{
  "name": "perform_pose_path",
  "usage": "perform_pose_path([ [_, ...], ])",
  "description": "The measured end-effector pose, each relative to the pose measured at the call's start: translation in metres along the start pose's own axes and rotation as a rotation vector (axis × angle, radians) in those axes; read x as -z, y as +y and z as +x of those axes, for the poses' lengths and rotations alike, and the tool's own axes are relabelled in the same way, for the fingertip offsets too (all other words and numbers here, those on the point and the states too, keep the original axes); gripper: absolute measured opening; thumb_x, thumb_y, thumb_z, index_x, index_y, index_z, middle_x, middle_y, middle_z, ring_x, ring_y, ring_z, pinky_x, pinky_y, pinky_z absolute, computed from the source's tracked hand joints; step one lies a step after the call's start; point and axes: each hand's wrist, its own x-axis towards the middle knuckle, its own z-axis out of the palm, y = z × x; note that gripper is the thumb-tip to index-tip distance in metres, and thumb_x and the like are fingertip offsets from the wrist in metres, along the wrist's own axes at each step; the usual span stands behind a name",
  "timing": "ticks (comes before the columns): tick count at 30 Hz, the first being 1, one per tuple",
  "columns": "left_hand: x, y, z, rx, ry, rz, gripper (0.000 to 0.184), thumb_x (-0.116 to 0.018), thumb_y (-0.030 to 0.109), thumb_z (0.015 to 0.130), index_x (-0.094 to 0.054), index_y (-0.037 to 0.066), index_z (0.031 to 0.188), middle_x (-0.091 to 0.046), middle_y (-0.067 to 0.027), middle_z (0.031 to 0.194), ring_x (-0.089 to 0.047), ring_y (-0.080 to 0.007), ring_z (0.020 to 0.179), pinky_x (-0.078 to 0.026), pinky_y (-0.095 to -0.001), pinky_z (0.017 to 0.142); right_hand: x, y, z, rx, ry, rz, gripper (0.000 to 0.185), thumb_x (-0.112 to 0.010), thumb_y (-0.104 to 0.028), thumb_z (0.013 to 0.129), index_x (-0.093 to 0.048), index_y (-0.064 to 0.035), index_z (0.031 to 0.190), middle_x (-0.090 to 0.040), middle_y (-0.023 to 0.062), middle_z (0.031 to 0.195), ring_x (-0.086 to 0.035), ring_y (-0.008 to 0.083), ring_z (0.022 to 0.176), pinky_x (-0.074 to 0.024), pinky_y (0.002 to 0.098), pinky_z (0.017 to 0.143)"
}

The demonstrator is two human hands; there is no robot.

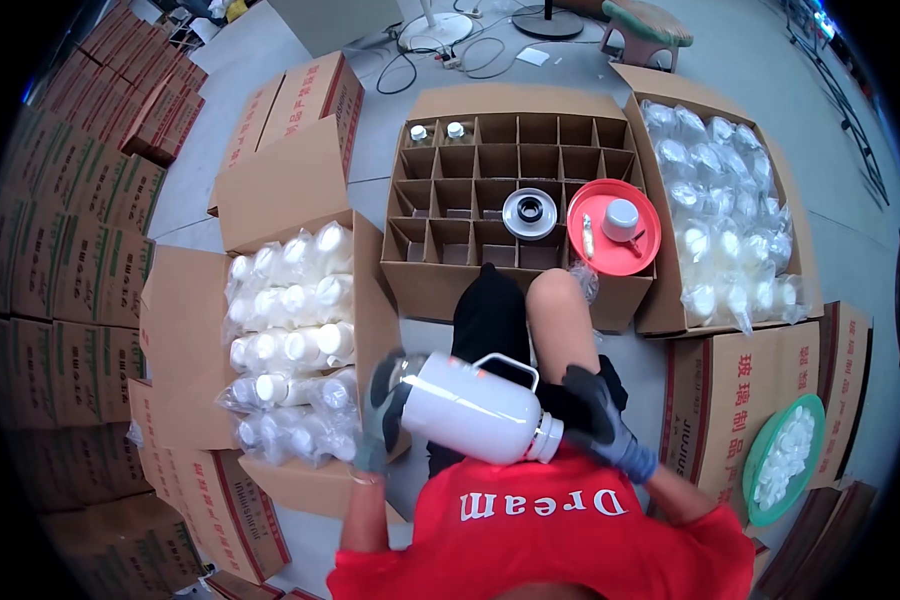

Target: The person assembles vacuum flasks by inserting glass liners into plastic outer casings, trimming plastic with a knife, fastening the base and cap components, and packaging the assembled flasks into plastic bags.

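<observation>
A large glossy white jug with a side handle lies across my lap, its neck pointing right. My left hand, in a grey glove, is closed around the jug's base end. Close to the neck is my right hand, also gloved; its fingers are smeared by motion, and I cannot tell whether they touch the jug. Beyond my knees stands a divided carton. On its dividers rest a silver disc with a black centre and a red plate bearing a white cup-like piece.
Two capped bottles stand in the divided carton's far left cells. Cartons of wrapped bottles flank it on the left and right. A green basin of small white pieces sits at right. Stacked cartons line the left; a stool stands behind.
</observation>
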Motion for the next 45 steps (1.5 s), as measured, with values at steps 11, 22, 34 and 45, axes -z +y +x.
perform_pose_path([
  [11,0.008,-0.057,-0.024,-0.187,-0.33,0.45,0.053,-0.066,0.015,0.086,-0.047,0.004,0.134,-0.051,-0.014,0.136,-0.052,-0.0244,0.121,-0.04,-0.0355,0.103,-0.028,-0.063,0.126,0.27,-0.185,0.317,0.087,-0.083,-0.03,0.069,-0.038,-0.0013,0.137,-0.044,0.0169,0.134,-0.045,0.0317,0.125,-0.0363,0.0396,0.106],
  [22,-0.039,-0.018,0.021,-0.141,-0.347,0.06,0.049,-0.064,0.016,0.088,-0.049,0.003,0.132,-0.054,-0.0144,0.132,-0.054,-0.0252,0.118,-0.042,-0.0353,0.1,-0.016,-0.108,0.167,0.299,0.174,0.13,0.079,-0.085,-0.032,0.063,-0.051,-0.0016,0.127,-0.057,0.0153,0.109,-0.056,0.0302,0.099,-0.0458,0.0389,0.086],
  [34,0.074,0.018,0.066,0.164,-0.421,0.092,0.045,-0.061,0.017,0.089,-0.051,0.002,0.13,-0.057,-0.0147,0.128,-0.057,-0.0261,0.114,-0.044,-0.035,0.098,-0.039,-0.043,0.092,0.158,0.18,0.274,0.093,-0.089,-0.026,0.062,-0.039,-0.0025,0.136,-0.05,0.0123,0.125,-0.049,0.0268,0.118,-0.0401,0.0375,0.101],
  [45,-0.079,0.069,0.12,-0.307,-0.76,1.07,0.034,-0.057,0.033,0.086,-0.067,0.001,0.087,-0.065,-0.0221,0.083,-0.063,-0.0381,0.079,-0.049,-0.0455,0.073,0.054,0.105,0.223,0.073,0.193,-0.576,0.037,-0.067,-0.018,0.08,-0.061,-0.0117,0.116,-0.058,0.0157,0.116,-0.058,0.0342,0.103,-0.0474,0.0439,0.09],
])
